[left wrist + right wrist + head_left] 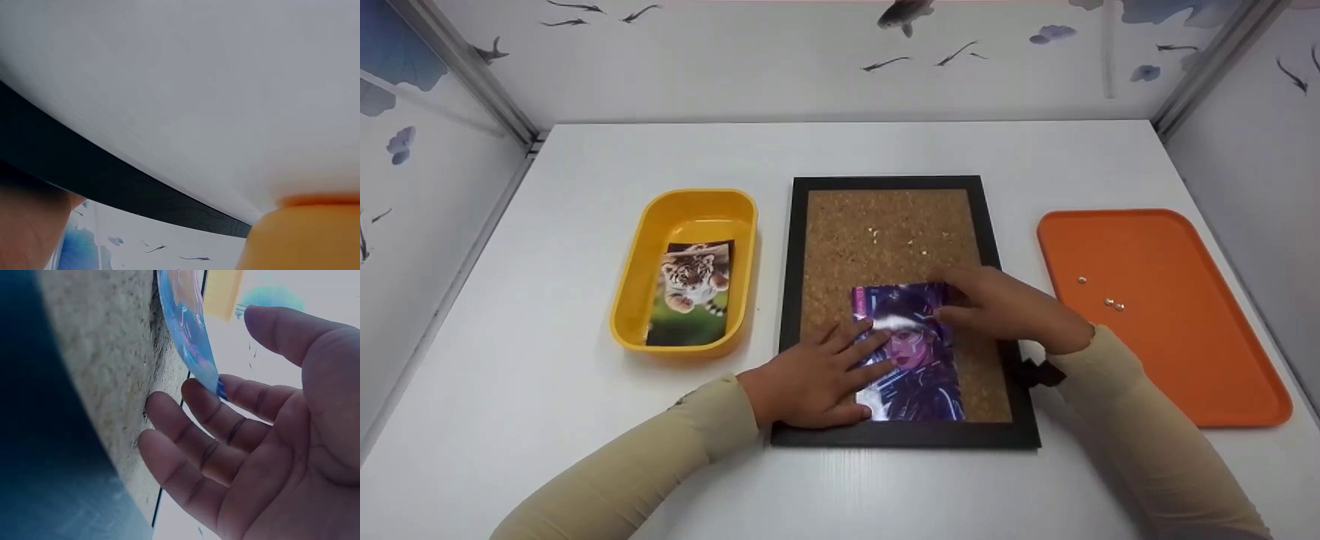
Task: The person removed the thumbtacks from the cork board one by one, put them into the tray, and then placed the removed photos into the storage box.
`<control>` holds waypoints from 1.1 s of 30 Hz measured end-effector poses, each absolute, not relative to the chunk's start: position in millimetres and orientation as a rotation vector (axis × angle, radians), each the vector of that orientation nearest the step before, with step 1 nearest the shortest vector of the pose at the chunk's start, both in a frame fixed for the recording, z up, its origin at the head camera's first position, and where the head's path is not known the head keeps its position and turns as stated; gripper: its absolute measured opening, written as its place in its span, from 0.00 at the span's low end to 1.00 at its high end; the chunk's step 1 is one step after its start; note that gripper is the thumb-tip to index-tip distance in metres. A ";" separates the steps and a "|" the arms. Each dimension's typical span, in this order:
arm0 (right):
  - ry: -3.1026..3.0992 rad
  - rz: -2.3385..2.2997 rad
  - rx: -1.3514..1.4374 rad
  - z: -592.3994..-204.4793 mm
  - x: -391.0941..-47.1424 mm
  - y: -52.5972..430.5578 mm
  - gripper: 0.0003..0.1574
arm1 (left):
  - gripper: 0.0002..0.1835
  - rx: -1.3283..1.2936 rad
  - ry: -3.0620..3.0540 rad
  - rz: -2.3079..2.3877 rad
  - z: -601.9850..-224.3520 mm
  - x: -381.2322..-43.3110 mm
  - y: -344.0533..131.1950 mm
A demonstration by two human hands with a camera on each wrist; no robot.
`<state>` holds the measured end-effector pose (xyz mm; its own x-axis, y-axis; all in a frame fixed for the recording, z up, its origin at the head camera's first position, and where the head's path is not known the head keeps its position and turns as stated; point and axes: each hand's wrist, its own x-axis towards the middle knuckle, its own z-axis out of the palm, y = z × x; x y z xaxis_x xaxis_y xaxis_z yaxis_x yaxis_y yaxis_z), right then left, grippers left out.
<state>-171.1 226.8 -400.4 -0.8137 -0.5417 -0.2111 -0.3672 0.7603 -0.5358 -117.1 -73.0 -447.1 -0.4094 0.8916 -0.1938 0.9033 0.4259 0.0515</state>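
A glossy purple picture of a face [911,386] lies on the lower part of a black-framed cork board [847,247]. My left hand [817,379] rests on its left side, fingers spread. Over its upper right corner is my right hand [1005,307]. Seen from the right wrist, the picture's corner [194,343] bends up off the cork and meets the fingertips, while the thumb [275,329] stands apart from it. The left wrist view shows the frame's black side [124,183] and a bit of hand [28,230].
A yellow tub [626,307] at the left holds a tiger cub picture [690,300]. On the right, an orange tray [1177,360] carries three small shiny pieces [1110,302]. Several gold specks [874,236] show on the upper cork. Patterned panels enclose the white table [547,262].
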 end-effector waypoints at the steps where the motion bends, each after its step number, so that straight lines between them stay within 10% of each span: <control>1: 2.595 -0.712 -0.698 -400.9 -170.6 228.7 0.29 | 0.38 1.585 2.485 -0.090 -447.0 -117.1 -73.1; 11: 2.539 -1.006 -0.641 -402.8 -164.8 234.9 0.21 | 0.38 1.633 2.511 -0.090 -449.2 -116.0 -74.1; 33: 2.300 -1.254 -0.524 -405.9 -136.9 222.0 0.39 | 0.37 1.583 2.492 -0.061 -448.5 -116.4 -73.7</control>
